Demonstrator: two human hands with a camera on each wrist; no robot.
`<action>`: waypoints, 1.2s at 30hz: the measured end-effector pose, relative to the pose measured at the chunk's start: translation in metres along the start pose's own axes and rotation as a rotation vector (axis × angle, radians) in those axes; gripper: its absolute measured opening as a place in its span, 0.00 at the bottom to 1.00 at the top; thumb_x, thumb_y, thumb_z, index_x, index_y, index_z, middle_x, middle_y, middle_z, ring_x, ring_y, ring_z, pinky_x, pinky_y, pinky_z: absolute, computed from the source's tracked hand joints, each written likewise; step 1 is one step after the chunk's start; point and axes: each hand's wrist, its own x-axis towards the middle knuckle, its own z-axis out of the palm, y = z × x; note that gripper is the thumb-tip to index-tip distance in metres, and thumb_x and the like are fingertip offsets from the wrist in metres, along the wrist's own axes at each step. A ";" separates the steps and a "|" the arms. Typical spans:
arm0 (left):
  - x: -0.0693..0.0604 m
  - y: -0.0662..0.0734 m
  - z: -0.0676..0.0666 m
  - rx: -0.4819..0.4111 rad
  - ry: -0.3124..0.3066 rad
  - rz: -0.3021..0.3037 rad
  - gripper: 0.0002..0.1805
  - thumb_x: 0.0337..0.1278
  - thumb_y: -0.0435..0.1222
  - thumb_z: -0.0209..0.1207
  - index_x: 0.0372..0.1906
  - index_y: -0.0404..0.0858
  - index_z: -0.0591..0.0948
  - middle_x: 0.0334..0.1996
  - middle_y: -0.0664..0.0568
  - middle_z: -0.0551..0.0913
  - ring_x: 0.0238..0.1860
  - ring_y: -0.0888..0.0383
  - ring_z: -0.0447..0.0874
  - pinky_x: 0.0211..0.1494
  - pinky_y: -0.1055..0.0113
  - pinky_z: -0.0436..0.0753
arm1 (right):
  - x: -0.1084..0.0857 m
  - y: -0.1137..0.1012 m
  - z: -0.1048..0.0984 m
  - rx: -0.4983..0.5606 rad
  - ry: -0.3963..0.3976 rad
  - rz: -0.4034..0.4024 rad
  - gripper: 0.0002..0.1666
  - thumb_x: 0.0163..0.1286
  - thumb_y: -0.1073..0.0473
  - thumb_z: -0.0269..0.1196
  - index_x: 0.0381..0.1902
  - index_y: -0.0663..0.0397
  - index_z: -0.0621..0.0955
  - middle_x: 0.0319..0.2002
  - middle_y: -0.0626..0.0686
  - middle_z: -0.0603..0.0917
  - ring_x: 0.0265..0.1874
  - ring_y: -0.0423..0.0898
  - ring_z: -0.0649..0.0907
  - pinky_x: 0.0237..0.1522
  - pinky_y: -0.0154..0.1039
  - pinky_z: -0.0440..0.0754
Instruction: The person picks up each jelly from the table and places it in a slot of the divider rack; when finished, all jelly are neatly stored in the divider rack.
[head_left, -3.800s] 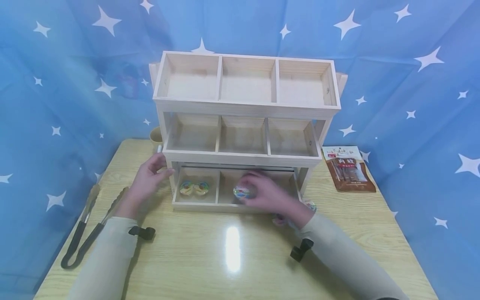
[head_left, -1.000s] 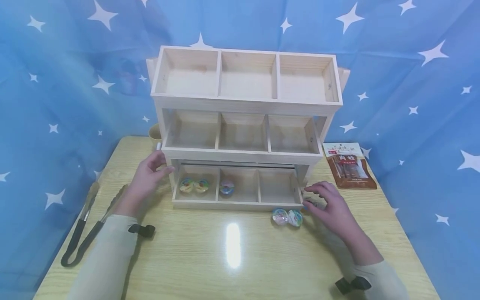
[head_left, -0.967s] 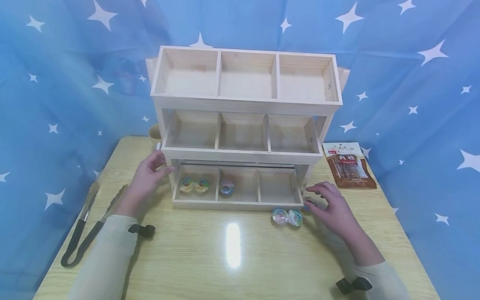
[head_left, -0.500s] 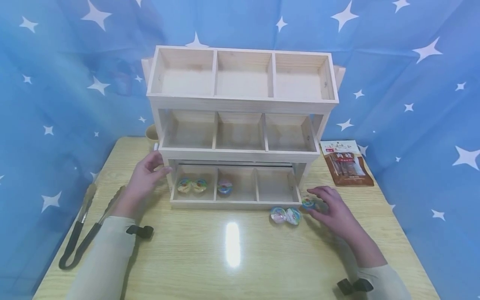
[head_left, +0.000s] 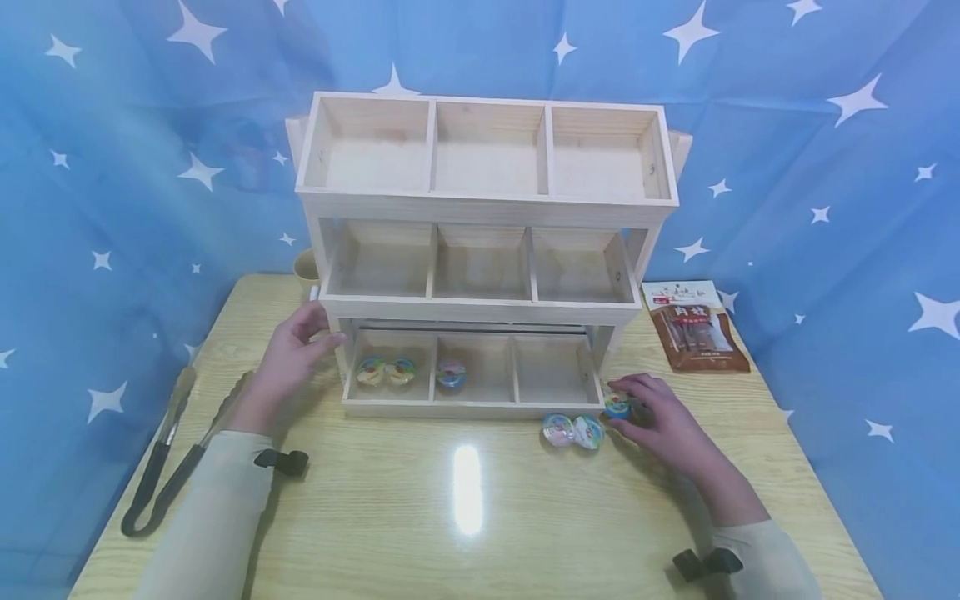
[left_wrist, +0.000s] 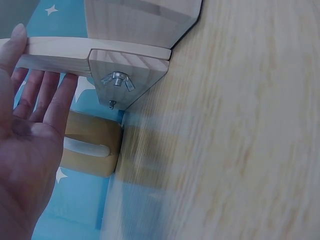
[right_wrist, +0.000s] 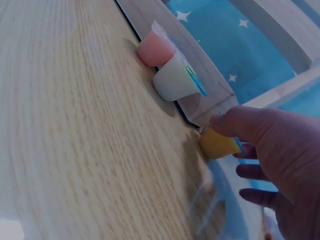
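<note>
A three-tier wooden rack (head_left: 487,208) stands on the table, each tier split into three compartments. My left hand (head_left: 296,350) holds its left side post (left_wrist: 55,50), thumb on one side and fingers on the other. My right hand (head_left: 663,421) pinches a yellow jelly cup (right_wrist: 217,144) by the rack's lower right corner. Just left of it, a pink jelly cup (right_wrist: 156,47) and a white jelly cup (right_wrist: 175,80) lie against the bottom tier's front. Two yellowish jelly cups (head_left: 386,372) sit in the bottom left compartment, and one pinkish jelly cup (head_left: 452,373) in the bottom middle one.
Black-handled tongs (head_left: 153,475) lie at the table's left. A tan cup (head_left: 306,265) stands behind the rack's left side, near my left hand. A brown snack packet (head_left: 697,329) lies at the right. A blue star-patterned curtain (head_left: 825,208) surrounds the table.
My right hand has left the middle compartment, where a jelly cup now sits, and gone right. Its thumb and fingers have since closed around the yellow cup. My left hand stays at the post.
</note>
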 end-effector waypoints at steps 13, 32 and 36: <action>0.001 -0.002 0.000 0.005 -0.001 0.011 0.30 0.75 0.27 0.67 0.77 0.39 0.76 0.64 0.34 0.84 0.60 0.58 0.83 0.58 0.72 0.87 | 0.000 -0.003 0.001 -0.011 0.047 0.062 0.27 0.63 0.61 0.84 0.58 0.56 0.85 0.51 0.51 0.86 0.53 0.51 0.81 0.55 0.53 0.85; 0.001 -0.002 -0.001 -0.013 -0.006 0.004 0.30 0.75 0.28 0.68 0.77 0.42 0.77 0.61 0.43 0.86 0.60 0.58 0.84 0.58 0.70 0.88 | 0.012 -0.058 0.003 0.034 0.242 -0.081 0.26 0.56 0.66 0.86 0.51 0.51 0.87 0.47 0.45 0.89 0.51 0.44 0.78 0.53 0.35 0.75; 0.001 -0.002 -0.002 -0.010 -0.008 0.008 0.30 0.75 0.28 0.68 0.77 0.44 0.78 0.60 0.46 0.87 0.60 0.58 0.84 0.58 0.70 0.88 | 0.024 -0.071 0.011 0.042 0.232 -0.138 0.25 0.56 0.65 0.86 0.49 0.52 0.87 0.46 0.45 0.89 0.49 0.47 0.79 0.52 0.38 0.76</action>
